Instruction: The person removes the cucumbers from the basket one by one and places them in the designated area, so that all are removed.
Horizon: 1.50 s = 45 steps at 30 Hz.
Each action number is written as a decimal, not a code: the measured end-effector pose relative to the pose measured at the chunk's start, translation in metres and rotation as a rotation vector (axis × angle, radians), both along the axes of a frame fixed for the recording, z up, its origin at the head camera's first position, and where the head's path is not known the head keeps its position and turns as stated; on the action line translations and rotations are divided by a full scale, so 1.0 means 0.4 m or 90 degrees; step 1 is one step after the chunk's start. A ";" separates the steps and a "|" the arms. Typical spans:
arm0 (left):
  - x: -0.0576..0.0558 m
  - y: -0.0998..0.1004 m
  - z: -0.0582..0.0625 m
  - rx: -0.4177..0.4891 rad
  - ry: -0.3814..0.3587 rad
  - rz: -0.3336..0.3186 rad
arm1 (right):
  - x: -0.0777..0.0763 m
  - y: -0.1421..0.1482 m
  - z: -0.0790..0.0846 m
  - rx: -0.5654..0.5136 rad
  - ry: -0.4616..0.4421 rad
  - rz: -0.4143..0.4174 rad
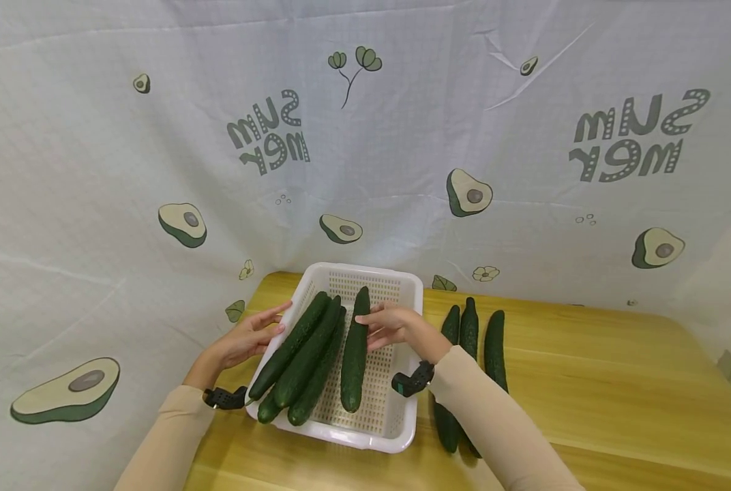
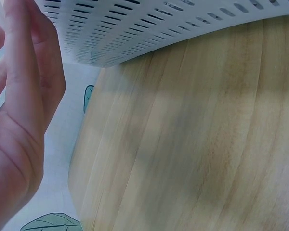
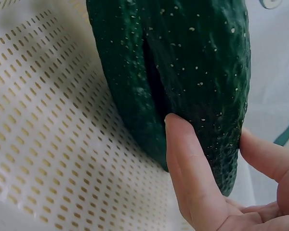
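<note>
A white plastic basket (image 1: 374,440) with slotted sides stands on the wooden table, tilted slightly in the head view. Several dark green cucumbers (image 1: 307,354) lie heaped along its left side. My right hand (image 1: 393,326) reaches over the basket's right rim and pinches one more cucumber (image 1: 354,365) near its far end. In the right wrist view, the thumb is on one side of that cucumber (image 3: 202,72) and fingers on the other. At the basket's left rim, my left hand (image 1: 249,337) rests with its fingers nearly straight; the left wrist view shows them alongside the slotted wall (image 2: 135,24).
Three cucumbers (image 1: 468,327) lie on the table right of the basket, partly hidden by my right forearm. The wooden tabletop (image 1: 605,382) stretches further right. A pale cloth (image 1: 390,157) printed with avocados hangs behind the table and along its left side.
</note>
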<state>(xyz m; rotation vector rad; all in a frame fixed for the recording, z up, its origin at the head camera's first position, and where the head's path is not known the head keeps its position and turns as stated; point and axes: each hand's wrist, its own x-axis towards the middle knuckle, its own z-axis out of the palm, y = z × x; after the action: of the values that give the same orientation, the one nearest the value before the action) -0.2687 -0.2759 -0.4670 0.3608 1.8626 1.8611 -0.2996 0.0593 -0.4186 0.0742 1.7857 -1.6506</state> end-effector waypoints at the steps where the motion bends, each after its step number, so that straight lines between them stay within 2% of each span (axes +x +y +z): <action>1: 0.000 -0.001 0.000 0.000 0.001 0.000 | 0.001 0.007 0.005 0.000 0.002 0.004; 12: 0.001 -0.002 0.003 0.003 0.003 -0.005 | 0.011 0.071 0.045 0.007 0.041 0.013; 19: 0.002 -0.002 0.005 -0.001 0.002 -0.001 | 0.016 0.117 0.066 -0.013 0.068 0.027; 40: 0.000 0.001 0.000 -0.009 0.004 0.008 | 0.028 0.339 0.069 -0.038 0.146 0.018; 45: 0.001 0.003 -0.001 -0.004 0.002 0.007 | 0.034 0.396 0.059 -0.024 0.187 0.030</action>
<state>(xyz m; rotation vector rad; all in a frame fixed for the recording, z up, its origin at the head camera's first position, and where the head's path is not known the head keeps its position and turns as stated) -0.2685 -0.2748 -0.4674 0.3536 1.8756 1.8624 -0.2861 0.2177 -0.3949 -0.2362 1.9527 -1.7308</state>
